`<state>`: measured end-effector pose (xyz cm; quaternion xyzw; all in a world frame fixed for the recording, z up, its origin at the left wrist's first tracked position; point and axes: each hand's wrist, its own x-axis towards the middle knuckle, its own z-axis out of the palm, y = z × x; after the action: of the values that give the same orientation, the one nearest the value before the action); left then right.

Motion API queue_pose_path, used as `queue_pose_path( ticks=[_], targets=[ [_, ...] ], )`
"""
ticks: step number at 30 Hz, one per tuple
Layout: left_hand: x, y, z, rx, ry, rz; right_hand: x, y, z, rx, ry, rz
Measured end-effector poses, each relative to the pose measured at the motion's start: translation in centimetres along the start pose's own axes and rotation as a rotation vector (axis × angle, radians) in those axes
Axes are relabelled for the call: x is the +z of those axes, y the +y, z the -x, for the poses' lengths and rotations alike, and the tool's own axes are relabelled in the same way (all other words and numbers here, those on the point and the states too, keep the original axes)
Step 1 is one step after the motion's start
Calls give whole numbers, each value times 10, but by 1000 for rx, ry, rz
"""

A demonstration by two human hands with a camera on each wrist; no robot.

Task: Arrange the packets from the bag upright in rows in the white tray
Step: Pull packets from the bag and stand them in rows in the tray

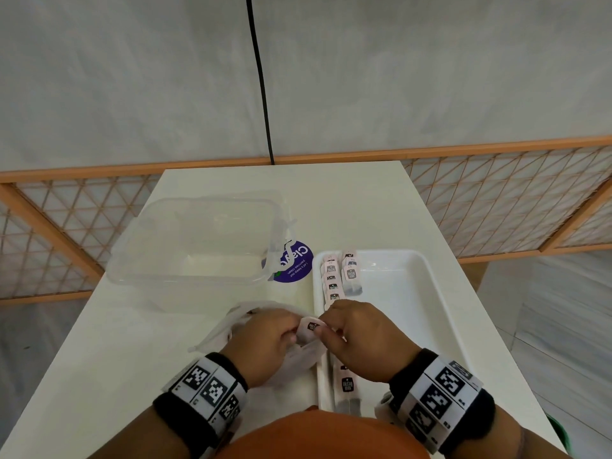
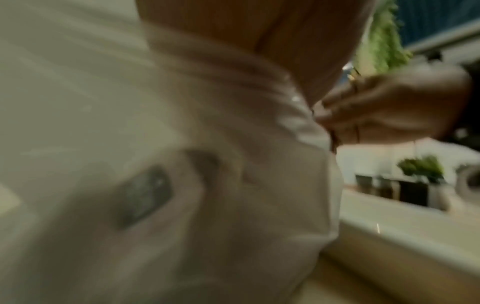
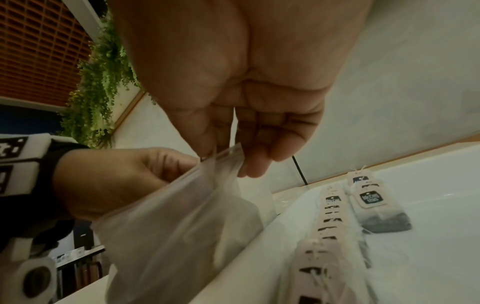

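Both hands meet at the near-left corner of the white tray (image 1: pixel 430 276). The left hand (image 1: pixel 265 339) and right hand (image 1: pixel 361 336) each pinch the mouth of the clear plastic bag (image 3: pixel 176 226) — a pink-tagged tea packet (image 1: pixel 311 327) shows between their fingertips. Tea packets (image 1: pixel 332 279) stand in a row along the tray's left wall, a second short row (image 1: pixel 351 273) just beside them. An empty clear container (image 1: pixel 195 240) sits to the left on the white table (image 1: pixel 347 200).
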<state>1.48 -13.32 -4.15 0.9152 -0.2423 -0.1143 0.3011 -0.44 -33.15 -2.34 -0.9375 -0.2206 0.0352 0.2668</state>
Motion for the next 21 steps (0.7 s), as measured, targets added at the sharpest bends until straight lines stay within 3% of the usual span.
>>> queue_pose_path(
  ticks=[5, 9, 14, 18, 21],
  targets=[
    [15, -12, -9, -32, -138, -184, 0, 0, 5, 8, -10, -37],
    [19, -14, -12, -82, -84, -261, 0, 4, 8, -12, 35, -104],
    [17, -19, -11, 77, -35, -291, -10, 6, 7, 97, 159, -492],
    [-1, -10, -8, 48, -62, -159, -24, 22, 0, 289, 292, -652],
    [-18, -4, -2, -13, 47, 137, -25, 46, -7, 454, 331, -594]
  ],
)
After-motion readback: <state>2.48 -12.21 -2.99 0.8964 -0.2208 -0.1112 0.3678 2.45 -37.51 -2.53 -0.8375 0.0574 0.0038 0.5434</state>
